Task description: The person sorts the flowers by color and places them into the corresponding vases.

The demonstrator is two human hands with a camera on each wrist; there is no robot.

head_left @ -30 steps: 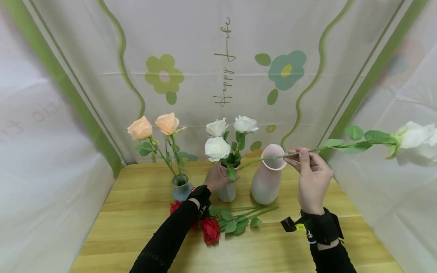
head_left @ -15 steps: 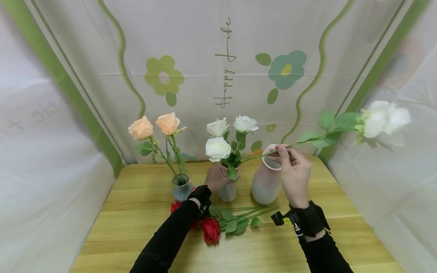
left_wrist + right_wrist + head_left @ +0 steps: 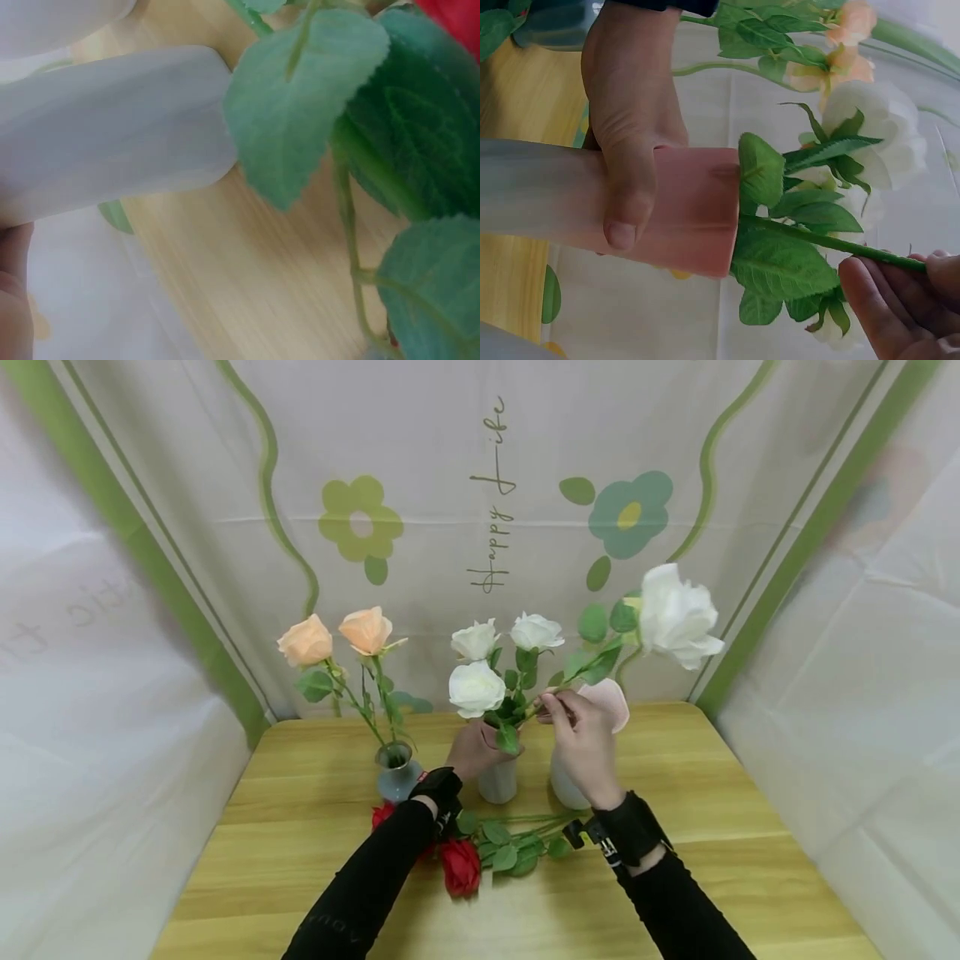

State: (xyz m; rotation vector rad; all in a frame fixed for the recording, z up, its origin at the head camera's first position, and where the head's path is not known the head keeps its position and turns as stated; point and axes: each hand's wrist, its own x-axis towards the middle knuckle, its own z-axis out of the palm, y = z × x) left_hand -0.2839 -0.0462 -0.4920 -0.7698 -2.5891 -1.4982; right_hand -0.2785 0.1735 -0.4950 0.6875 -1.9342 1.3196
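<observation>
My left hand (image 3: 468, 752) grips a slim vase (image 3: 498, 783), its thumb wrapped round the pink upper part in the right wrist view. Three white roses (image 3: 477, 689) stand in this vase, their leaves crowding its mouth. Between thumb and fingertips, my right hand (image 3: 587, 745) pinches the green stem (image 3: 832, 242) of another white rose (image 3: 678, 617). The stem slants down to the left, and its lower end is hidden inside the pink mouth. The held bloom hangs up and to the right of the hand. In the left wrist view, the vase's pale lower body (image 3: 120, 135) shows.
Partly behind my right hand stands a wider pink-and-white vase (image 3: 567, 781). A small blue-grey vase (image 3: 397, 777) with two peach roses (image 3: 366, 630) is at the left. Red roses (image 3: 461, 867) lie in front on the wooden table (image 3: 247, 877). Printed cloth surrounds it.
My right hand has moved left toward the slim vase, bringing the white rose closer and tilting it more upright. More stem has slid into the mouth. The left hand stays in place.
</observation>
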